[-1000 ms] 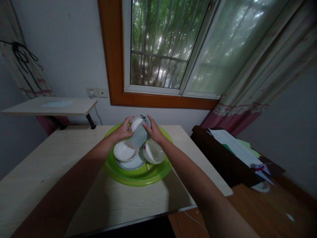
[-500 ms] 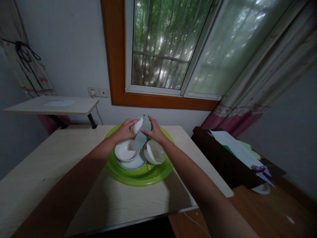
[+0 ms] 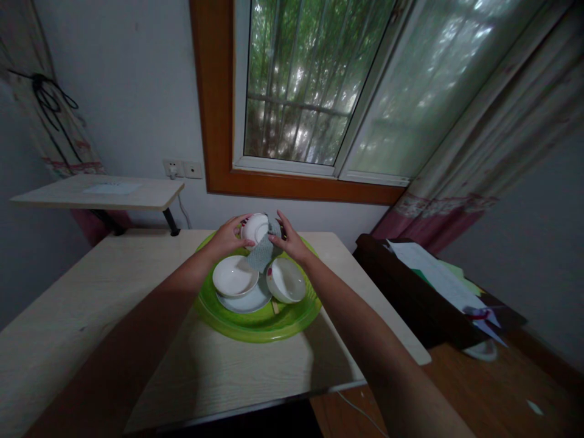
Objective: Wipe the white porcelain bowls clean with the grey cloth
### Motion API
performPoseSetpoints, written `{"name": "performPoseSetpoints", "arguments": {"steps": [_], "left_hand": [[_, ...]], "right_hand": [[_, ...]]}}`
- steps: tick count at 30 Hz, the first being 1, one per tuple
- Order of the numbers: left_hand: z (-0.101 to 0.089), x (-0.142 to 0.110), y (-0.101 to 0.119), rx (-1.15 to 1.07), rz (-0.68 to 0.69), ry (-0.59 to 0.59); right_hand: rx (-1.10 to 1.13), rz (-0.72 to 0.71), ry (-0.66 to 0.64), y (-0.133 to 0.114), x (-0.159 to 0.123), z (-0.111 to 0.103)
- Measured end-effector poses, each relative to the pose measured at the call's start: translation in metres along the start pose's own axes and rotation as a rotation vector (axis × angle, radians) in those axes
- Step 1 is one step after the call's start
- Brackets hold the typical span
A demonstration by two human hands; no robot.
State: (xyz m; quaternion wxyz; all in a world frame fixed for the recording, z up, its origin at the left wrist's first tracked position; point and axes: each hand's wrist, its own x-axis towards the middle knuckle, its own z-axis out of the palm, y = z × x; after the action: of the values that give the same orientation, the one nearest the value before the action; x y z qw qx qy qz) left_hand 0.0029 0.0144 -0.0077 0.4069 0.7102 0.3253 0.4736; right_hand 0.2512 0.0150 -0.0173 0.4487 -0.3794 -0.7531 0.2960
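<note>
The left hand's [image 3: 228, 236] fingers grip 1 white round ceramic bowl [image 3: 253, 229] above a green round tray [image 3: 219, 324]; the right hand's [image 3: 291, 241] fingers pinch a grey textured cloth [image 3: 261, 254] against it.

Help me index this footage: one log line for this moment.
left hand: holds tilted bowl | right hand: holds gray cloth against it | green tray: white bowl, flowered bowl, plate

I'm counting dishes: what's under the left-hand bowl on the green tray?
Beneath the white bowl, the near and right parts of a white plate show. The bowl hides the rest, so anything between them cannot be seen.
</note>
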Motion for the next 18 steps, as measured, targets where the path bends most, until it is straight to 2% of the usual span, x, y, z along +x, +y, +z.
{"name": "performPoseSetpoints", "arguments": {"steps": [4, 12, 15, 18], "left_hand": [[0.001, -0.001, 0.004, -0.029, -0.003, -0.02], [0.004, -0.004, 0.014, 0.298, 0.123, -0.008], [0.006, -0.004, 0.013, 0.273, 0.127, 0.008], [0.004, -0.003, 0.007, 0.201, 0.116, 0.012]], "right_hand": [[-0.057, 0.033, 0.035, -0.001, 0.0, 0.004], [-0.225, -0.055, 0.129, 0.004, 0.002, 0.008], [-0.206, -0.08, 0.126, 0.006, 0.003, 0.005], [-0.113, -0.046, 0.086, 0.003, 0.002, 0.002]]}}
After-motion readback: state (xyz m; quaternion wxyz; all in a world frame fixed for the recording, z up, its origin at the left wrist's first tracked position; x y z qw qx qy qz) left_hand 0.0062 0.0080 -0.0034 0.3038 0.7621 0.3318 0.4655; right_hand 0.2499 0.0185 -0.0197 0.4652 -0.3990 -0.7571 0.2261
